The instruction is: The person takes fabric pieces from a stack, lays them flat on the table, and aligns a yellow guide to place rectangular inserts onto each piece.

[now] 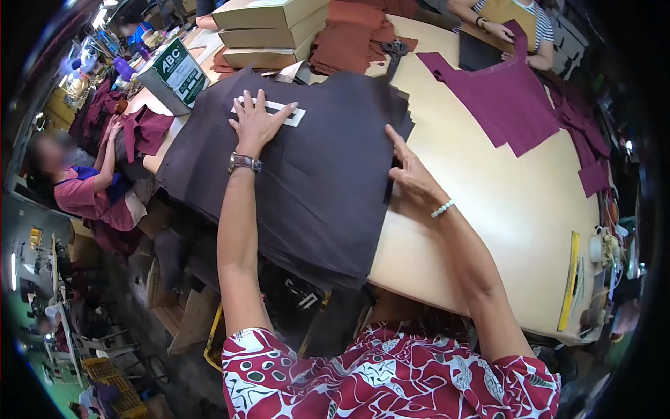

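While your left hand [257, 126] lies palm down with fingers and thumb spread wide, it presses on the white frame [296, 116], a small slotted rectangle, and grips nothing. The frame sits flat on the dark cloth [328, 167], directly under your left fingers and thumb; its slot shows between thumb and index finger. Your right hand [417, 171] is part open: index finger stretched out along the cloth's right edge, the other fingers loosely bent. Cannot tell whether it pinches any layer.

Wrists: watch [246, 163] on your left, pale bracelet [442, 207] on your right. The dark cloth, many layers deep, spreads under your left hand and ends just beside your right; its near edge hangs over the table [481, 244].

Beyond your right hand lie the shears [395, 52], handles uppermost, near the cloth's far edge. Past your left hand: boxes [272, 35], stacked, with rust cloth [345, 42] beside them. Left of your left hand: a green-and-white tin [174, 75]. Farther left, a person [84, 192] handles maroon cloth [143, 133].

Well ahead and right of your right hand, a maroon piece [506, 94] lies flat; another person's hand [499, 31] is at its upper end. Nearer, a yellow strip [569, 279] lies by the table's right edge.
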Demonstrator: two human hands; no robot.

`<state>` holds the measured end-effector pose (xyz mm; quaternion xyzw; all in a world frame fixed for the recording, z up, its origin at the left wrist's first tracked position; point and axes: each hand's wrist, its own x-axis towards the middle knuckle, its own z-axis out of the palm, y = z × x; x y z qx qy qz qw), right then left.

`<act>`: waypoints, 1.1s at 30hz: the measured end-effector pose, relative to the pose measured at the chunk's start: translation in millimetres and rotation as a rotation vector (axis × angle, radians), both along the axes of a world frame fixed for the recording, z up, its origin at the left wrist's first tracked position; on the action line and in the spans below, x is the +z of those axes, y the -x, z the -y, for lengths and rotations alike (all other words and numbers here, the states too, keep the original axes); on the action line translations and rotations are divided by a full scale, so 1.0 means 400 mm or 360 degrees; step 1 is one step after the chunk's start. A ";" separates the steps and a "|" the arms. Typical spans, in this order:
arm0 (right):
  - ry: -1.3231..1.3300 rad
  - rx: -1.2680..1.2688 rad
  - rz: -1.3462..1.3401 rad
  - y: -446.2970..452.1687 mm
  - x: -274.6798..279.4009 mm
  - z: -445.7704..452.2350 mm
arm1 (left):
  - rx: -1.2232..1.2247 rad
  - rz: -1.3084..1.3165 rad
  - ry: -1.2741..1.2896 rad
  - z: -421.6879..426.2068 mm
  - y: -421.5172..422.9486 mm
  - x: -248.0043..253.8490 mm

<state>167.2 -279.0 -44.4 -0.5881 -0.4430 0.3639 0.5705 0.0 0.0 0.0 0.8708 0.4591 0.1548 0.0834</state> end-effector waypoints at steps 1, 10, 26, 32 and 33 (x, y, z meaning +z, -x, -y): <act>0.0022 -0.0005 0.0201 0.002 0.003 0.001 | -0.0006 0.0025 0.0003 -0.005 -0.002 -0.002; 0.0099 -0.0139 0.1033 0.050 -0.001 -0.002 | 0.0009 0.0002 0.0127 -0.012 -0.016 0.014; -0.0041 -0.1121 0.0681 -0.100 0.047 0.222 | 0.0042 -0.0020 0.0120 -0.020 -0.014 -0.011; -0.0231 -0.0905 0.0717 0.066 0.091 0.036 | 0.0045 -0.0027 0.0147 -0.010 -0.009 0.000; -0.0236 -0.0899 0.0789 0.085 0.070 0.010 | 0.0039 -0.0022 0.0138 -0.009 -0.010 0.000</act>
